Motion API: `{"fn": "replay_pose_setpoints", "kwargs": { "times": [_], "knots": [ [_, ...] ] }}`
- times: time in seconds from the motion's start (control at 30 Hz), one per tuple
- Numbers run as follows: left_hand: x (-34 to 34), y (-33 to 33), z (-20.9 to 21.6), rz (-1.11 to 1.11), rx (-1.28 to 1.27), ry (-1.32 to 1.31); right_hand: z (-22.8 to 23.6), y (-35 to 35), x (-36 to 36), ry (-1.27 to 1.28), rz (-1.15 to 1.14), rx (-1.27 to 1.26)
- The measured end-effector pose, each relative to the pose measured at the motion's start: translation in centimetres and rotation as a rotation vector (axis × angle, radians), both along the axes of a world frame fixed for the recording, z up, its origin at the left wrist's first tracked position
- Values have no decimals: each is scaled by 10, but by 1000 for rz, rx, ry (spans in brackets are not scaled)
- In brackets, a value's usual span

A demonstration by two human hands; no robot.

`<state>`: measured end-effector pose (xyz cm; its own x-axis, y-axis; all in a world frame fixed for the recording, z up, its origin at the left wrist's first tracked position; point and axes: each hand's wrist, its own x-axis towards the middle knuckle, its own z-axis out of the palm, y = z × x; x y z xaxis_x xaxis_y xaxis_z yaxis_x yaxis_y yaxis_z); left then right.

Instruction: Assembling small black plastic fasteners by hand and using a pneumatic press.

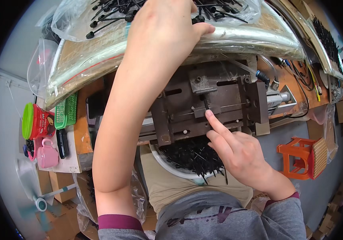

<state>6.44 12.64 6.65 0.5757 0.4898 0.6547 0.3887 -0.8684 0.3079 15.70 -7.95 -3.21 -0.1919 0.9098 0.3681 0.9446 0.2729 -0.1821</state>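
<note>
My left hand reaches over the heap of black stemmed plastic parts at the top. Its thumb is stretched out to the right, while most of its fingers pass out of view. Below, my right hand is at a dark metal fixture. Its index finger is extended, the tip against a slim black part lying in the small block in the fixture's middle. The other fingers are loosely bent and nothing is visibly gripped. A white basket full of similar black parts sits under the fixture, by my lap.
A plastic-wrapped board edge runs across the back. At right are a pneumatic cylinder, hoses and cables, and an orange stool. A pink mug, a green basket and a red tub stand left; a fan is below.
</note>
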Motion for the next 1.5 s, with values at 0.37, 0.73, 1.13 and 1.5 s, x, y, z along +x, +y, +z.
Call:
{"fn": "replay_pose_setpoints", "kwargs": {
  "times": [0.37, 0.73, 1.13, 1.5],
  "knots": [
    [-37, -30, -14, -180, -408, -274, 26, 21, 19, 206, 47, 70],
    [-72, -136, -83, -86, -193, 179, 130, 179, 95, -119, -403, -100],
    [-53, -130, -105, -55, -81, 299, 125, 187, 116, -381, -291, -297],
    [-62, -123, -82, -215, -582, -125, 104, 100, 96, -133, 158, 455]
  ]
}}
